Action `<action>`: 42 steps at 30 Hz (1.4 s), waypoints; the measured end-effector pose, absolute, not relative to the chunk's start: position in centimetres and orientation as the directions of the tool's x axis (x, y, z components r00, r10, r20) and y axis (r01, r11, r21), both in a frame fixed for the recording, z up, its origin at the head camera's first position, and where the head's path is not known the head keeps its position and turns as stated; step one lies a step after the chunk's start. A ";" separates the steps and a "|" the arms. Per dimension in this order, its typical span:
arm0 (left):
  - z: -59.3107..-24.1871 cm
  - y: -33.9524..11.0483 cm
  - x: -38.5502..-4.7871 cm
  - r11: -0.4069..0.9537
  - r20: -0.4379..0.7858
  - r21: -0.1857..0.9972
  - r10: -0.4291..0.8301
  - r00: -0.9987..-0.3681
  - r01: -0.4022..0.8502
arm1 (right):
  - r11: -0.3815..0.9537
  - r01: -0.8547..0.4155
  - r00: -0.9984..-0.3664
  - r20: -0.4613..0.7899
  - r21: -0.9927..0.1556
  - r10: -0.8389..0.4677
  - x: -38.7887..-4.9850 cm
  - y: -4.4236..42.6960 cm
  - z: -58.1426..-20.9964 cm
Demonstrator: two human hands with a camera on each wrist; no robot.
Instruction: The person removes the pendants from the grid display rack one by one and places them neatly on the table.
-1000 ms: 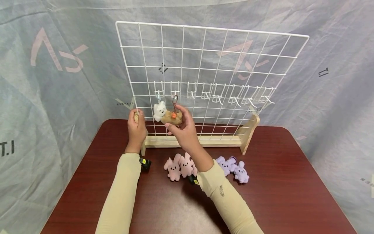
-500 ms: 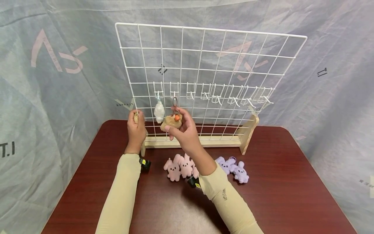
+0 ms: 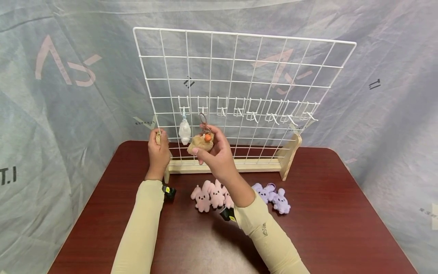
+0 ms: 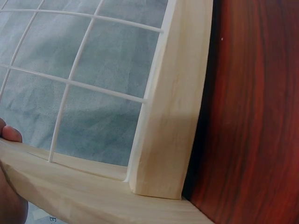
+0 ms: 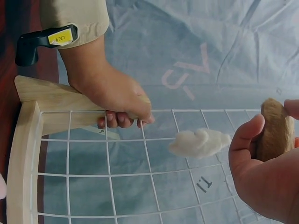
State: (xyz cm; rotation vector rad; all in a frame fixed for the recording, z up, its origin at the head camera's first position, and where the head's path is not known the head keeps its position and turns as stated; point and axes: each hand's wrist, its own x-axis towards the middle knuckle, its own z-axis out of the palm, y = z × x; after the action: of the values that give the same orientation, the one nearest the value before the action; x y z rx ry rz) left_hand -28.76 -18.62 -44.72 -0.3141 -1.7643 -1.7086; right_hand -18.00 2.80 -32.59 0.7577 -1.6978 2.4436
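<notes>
My right hand (image 3: 219, 154) pinches a tan plush keychain (image 3: 199, 144) between thumb and fingers, in front of the white wire grid. An orange bead-like charm (image 3: 207, 137) and a brown metal ring (image 3: 203, 118) top it. That ring lies at the second hook (image 3: 203, 110) from the left; whether it is over the hook I cannot tell. Just left, a white plush keychain (image 3: 184, 132) hangs from the first hook, its face turned away. At the grid's left side, my left hand (image 5: 112, 93) grips the wooden upright (image 5: 56, 95) of the stand, fingers wrapped round it.
Several more hooks (image 3: 252, 116) run rightward along the grid (image 3: 244, 68). On the dark red table (image 3: 328, 213) in front lie pink plush bunnies (image 3: 202, 199) and purple ones (image 3: 281, 201), partly hidden by my right forearm. A grey cloth backdrop (image 3: 393, 125) hangs behind.
My right hand has tilted the tan plush and drawn it slightly down, away from the white plush. The white plush has turned its face away. My left hand stays on the upright.
</notes>
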 end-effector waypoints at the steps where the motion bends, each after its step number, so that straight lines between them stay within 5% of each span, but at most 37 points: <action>1: -44.7 -18.7 -28.7 0.124 0.598 0.799 -0.266 -0.756 0.588 | -0.385 -0.333 -0.874 0.435 -0.861 -0.215 -18.0 2.8 -32.6; 15: -44.8 -18.9 -28.6 0.120 0.589 0.806 -0.259 -0.766 0.579 | -0.374 -0.340 -0.874 0.436 -0.863 -0.213 -17.6 2.5 -33.0; 33: -44.6 -18.8 -28.5 0.109 0.588 0.805 -0.264 -0.764 0.583 | -0.478 -0.088 -0.836 0.325 -0.874 -0.442 -17.2 2.3 -34.4; 42: -44.7 -18.7 -28.7 0.109 0.576 0.814 -0.273 -0.771 0.570 | -0.396 -0.060 -0.803 0.280 -0.916 -0.526 -17.4 2.6 -35.8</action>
State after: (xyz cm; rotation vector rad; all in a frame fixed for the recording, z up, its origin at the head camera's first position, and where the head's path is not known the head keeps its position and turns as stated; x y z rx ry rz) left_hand -28.69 -18.68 -44.69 -0.2901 -1.7666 -1.7302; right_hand -17.38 2.58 -35.79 0.9620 -1.8394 2.7405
